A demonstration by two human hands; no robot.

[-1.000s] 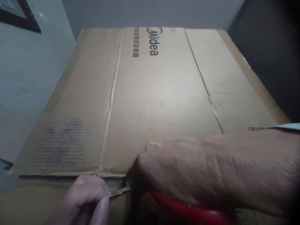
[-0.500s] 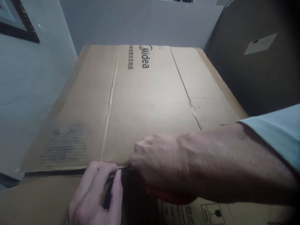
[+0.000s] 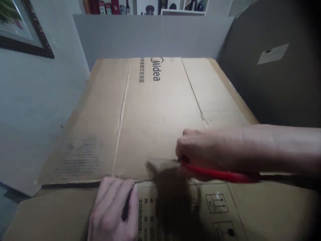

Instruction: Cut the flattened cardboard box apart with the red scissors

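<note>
The right hand (image 3: 200,150) is curled shut around a red tool (image 3: 215,173), whose red length runs along the near edge of a large cardboard box (image 3: 155,113); its working end is blurred, so what kind of tool it is cannot be told for sure. The left hand (image 3: 112,207) lies on the box's near face, fingers bent and fingertips pressed at the seam (image 3: 75,184) beneath the top panel, gripping nothing that shows. The box lies flat, filling the middle of the view, with "Midea" print (image 3: 155,68) at its far end. A framed picture (image 3: 22,30) hangs on the left wall, and a shelf of bottles (image 3: 150,6) stands beyond the box.
</note>
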